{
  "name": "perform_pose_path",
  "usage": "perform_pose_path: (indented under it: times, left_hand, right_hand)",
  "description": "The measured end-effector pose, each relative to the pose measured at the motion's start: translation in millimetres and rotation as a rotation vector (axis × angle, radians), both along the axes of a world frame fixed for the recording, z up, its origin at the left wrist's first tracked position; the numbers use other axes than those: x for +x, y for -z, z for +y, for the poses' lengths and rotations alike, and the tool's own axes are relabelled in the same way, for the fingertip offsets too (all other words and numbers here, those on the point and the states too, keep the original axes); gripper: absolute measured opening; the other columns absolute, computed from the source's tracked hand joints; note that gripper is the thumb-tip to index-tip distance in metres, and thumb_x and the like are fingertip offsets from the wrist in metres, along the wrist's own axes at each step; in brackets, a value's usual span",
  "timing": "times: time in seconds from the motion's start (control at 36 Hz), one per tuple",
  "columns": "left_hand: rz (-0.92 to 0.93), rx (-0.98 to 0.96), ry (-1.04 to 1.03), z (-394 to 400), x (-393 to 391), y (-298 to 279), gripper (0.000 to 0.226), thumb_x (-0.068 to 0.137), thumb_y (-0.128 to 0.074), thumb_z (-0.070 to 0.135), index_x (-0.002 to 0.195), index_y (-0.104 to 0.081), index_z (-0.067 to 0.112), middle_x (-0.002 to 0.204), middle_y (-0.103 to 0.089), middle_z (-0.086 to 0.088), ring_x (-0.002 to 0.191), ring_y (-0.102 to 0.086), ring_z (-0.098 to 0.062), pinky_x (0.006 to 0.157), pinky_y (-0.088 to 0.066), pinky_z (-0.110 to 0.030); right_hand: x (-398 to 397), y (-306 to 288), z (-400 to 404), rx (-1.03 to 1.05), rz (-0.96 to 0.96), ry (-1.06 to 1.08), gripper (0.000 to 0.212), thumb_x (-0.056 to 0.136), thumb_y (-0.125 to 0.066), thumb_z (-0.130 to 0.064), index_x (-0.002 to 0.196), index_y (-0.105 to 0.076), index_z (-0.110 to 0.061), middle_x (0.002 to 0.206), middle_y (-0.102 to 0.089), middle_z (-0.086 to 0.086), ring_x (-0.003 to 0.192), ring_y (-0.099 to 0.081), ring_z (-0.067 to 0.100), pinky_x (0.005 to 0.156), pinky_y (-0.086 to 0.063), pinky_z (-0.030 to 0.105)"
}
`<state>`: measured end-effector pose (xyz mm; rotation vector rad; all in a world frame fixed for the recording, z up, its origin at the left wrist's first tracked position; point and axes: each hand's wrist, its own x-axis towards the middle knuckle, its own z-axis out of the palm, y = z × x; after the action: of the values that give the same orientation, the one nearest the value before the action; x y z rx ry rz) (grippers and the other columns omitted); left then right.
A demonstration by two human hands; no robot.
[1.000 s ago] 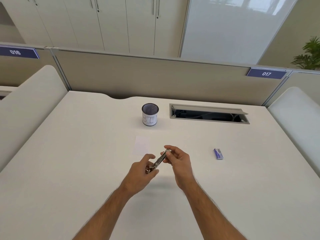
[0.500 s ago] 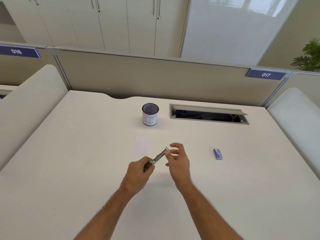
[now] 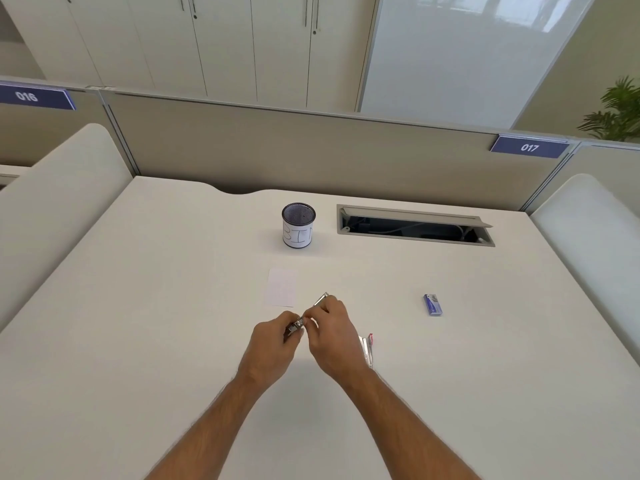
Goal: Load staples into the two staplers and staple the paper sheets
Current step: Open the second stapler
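Note:
A small metal stapler point(image 3: 320, 301) is held above the desk between both hands, its silver tip pointing up and away. My left hand point(image 3: 273, 344) grips its near end. My right hand point(image 3: 334, 332) pinches its middle with curled fingers. A small white paper sheet point(image 3: 282, 286) lies flat just beyond the hands. A second stapler point(image 3: 367, 349), silver with a red end, lies on the desk to the right of my right wrist, partly hidden by it. A blue staple box point(image 3: 433, 304) sits further right.
A black mesh cup point(image 3: 298, 226) with a white label stands behind the paper. An open cable tray point(image 3: 414, 226) is sunk into the desk at the back right. A beige partition point(image 3: 311, 150) closes the desk's far edge.
My right hand had let go of the stapler with fingers spread; it has come back and pinches it again. The second stapler has come into sight beside my right wrist.

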<state>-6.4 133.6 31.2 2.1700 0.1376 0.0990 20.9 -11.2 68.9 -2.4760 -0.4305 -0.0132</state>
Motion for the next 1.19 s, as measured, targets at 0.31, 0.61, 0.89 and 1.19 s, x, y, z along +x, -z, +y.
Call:
perform_pose_path:
  times: [0.31,0.61,0.89,1.19]
  left_hand:
    - [0.028,0.046,0.017,0.1,-2.6,-3.7,0.009,0.098,-0.062,0.019,0.099,-0.069,0.023,0.064,-0.062,0.012,0.061,-0.055,-0.004,0.057,-0.043,-0.013]
    - [0.058,0.087,0.033,-1.6,-6.3,0.4,0.010,0.100,-0.059,0.021,0.102,-0.068,0.021,0.074,-0.068,0.010,0.067,-0.060,-0.011,0.062,-0.048,-0.021]
    - [0.080,0.066,-0.032,-2.6,0.1,7.2,0.007,0.098,-0.060,0.023,0.092,-0.063,0.022,0.066,-0.064,0.004,0.057,-0.052,-0.014,0.058,-0.048,-0.031]
    - [-0.010,0.200,-0.135,-0.3,-6.2,23.3,0.009,0.093,-0.064,0.009,0.086,-0.062,0.012,0.086,-0.059,0.001,0.076,-0.053,-0.020,0.065,-0.047,-0.032]
  right_hand:
    - [5.3,-13.5,12.9,0.178,0.304,0.175,0.019,0.091,-0.058,-0.013,0.087,-0.076,-0.008,0.087,-0.072,0.000,0.080,-0.065,0.016,0.070,-0.054,0.033]
    - [7.0,-14.6,11.9,0.205,0.456,0.233,0.015,0.083,-0.059,-0.010,0.072,-0.066,-0.002,0.070,-0.061,-0.001,0.058,-0.047,0.013,0.050,-0.036,0.023]
    - [7.1,2.1,15.3,0.096,0.341,0.144,0.020,0.096,-0.042,-0.009,0.082,-0.056,-0.015,0.102,-0.063,0.010,0.086,-0.058,0.025,0.063,-0.042,0.031]
    - [14.1,9.7,5.1,0.278,0.402,0.229,0.018,0.106,-0.040,-0.018,0.099,-0.056,-0.018,0.115,-0.061,0.008,0.095,-0.054,0.018,0.077,-0.039,0.026]
